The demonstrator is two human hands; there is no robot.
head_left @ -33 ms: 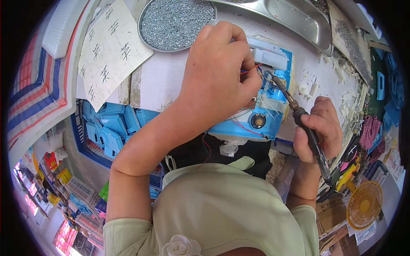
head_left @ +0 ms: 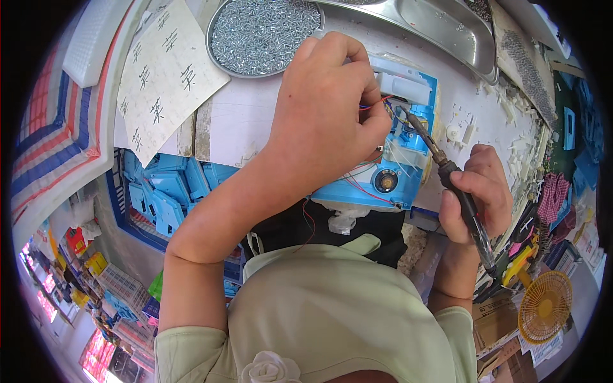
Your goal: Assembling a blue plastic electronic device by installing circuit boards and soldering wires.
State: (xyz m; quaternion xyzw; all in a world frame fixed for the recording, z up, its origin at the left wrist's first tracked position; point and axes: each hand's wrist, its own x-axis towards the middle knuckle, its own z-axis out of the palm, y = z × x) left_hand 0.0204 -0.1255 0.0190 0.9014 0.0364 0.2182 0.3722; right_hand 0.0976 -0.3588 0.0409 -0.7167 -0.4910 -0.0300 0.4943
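A blue plastic housing [head_left: 350,193] lies on the table in front of me, with a round speaker-like part [head_left: 385,180], a white box-shaped part [head_left: 405,87] and thin wires inside. My left hand [head_left: 329,102] is bent over its left side, thumb and fingers closed in a pinch. Thin red and blue wires [head_left: 385,99] come out between those fingertips; the exact grip is partly hidden by the hand. In my right hand [head_left: 480,195] is a soldering iron [head_left: 469,214] with a dark handle. Its tip reaches the wires inside the housing, close to my left thumb.
A round metal dish [head_left: 265,38] of small screws stands beyond my left hand, beside a metal tray [head_left: 440,29]. Paper with handwriting [head_left: 156,83] lies at the left. A crate of blue plastic parts [head_left: 169,191] sits below the table edge. At lower right is a yellow fan [head_left: 544,306].
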